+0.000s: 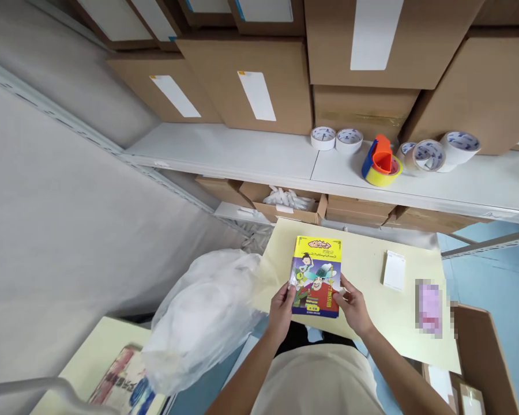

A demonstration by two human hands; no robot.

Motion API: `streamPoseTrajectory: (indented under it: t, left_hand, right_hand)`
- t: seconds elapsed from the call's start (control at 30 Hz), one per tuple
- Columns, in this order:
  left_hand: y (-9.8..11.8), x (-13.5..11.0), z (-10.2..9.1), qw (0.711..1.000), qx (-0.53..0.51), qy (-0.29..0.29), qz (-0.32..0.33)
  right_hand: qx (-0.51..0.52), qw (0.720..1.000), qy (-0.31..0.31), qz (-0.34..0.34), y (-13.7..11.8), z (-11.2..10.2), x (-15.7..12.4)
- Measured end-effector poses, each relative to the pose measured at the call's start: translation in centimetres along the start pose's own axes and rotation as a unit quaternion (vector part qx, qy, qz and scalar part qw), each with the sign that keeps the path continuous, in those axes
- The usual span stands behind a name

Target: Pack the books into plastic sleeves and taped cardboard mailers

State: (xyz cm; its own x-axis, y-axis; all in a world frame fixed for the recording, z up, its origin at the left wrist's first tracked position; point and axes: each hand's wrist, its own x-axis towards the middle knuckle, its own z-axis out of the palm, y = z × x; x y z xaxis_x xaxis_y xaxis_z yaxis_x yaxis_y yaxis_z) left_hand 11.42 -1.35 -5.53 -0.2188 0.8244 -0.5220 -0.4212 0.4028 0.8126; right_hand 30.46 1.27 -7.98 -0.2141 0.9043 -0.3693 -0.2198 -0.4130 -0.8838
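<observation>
An illustrated book [315,271] with a yellow top, cartoon figures and a purple lower part lies face up before me, near the front of the cream table [358,253]. My left hand [282,308] grips its lower left edge, thumb on the cover. Along the right edge, my right hand [353,305] holds it with the fingers curled in. A small white bit shows by the right fingertips; what it is I cannot make out. Whether the book touches the tabletop is unclear. To the right lies a white card or small pad [394,270].
A pixelated pink item [429,308] lies at the table's right, beside an open carton [484,346]. A big translucent plastic bag [203,311] bulges at the left. Behind, a shelf [242,150] carries cartons, tape rolls [349,140] and an orange-and-blue tape dispenser [381,158].
</observation>
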Motion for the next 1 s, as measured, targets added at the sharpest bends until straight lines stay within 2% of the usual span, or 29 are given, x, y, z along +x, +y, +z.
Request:
streamPoseTrajectory:
  t: [0.17, 0.3, 0.43, 0.53, 0.63, 0.73, 0.87, 1.0]
  left_hand:
    - [-0.5, 1.4, -2.8, 0.990, 0.131, 0.011, 0.047]
    - [-0.7, 4.2, -5.5, 0.984, 0.164, -0.008, 0.070]
    - [-0.8, 8.8, -8.1, 0.969, 0.231, 0.004, 0.088]
    - [-1.3, 13.1, -9.9, 0.951, 0.289, -0.016, 0.104]
    - [-2.4, 17.2, -11.3, 0.933, 0.334, -0.039, 0.126]
    - [-3.8, 20.2, -12.4, 0.927, 0.350, -0.047, 0.122]
    - [-5.1, 22.5, -14.3, 0.920, 0.373, -0.048, 0.113]
    - [-5.3, 23.4, -16.1, 0.880, 0.443, -0.014, 0.169]
  right_hand:
    - [-0.025, 1.000, 0.016, 0.000, 1.3, 0.9, 0.8]
    - [-0.036, 0.999, 0.039, 0.005, 3.0, 2.0, 2.3]
    - [-0.072, 0.994, 0.073, 0.031, 4.8, 3.6, 5.3]
    - [-0.101, 0.990, 0.090, 0.042, 6.4, 4.9, 8.2]
    - [-0.118, 0.987, 0.100, 0.049, 8.1, 6.0, 11.3]
    - [-0.115, 0.985, 0.111, 0.063, 9.7, 6.8, 13.8]
    - [-0.117, 0.984, 0.114, 0.076, 11.3, 8.0, 16.2]
    - [-0.201, 0.968, 0.129, 0.071, 12.5, 9.5, 17.6]
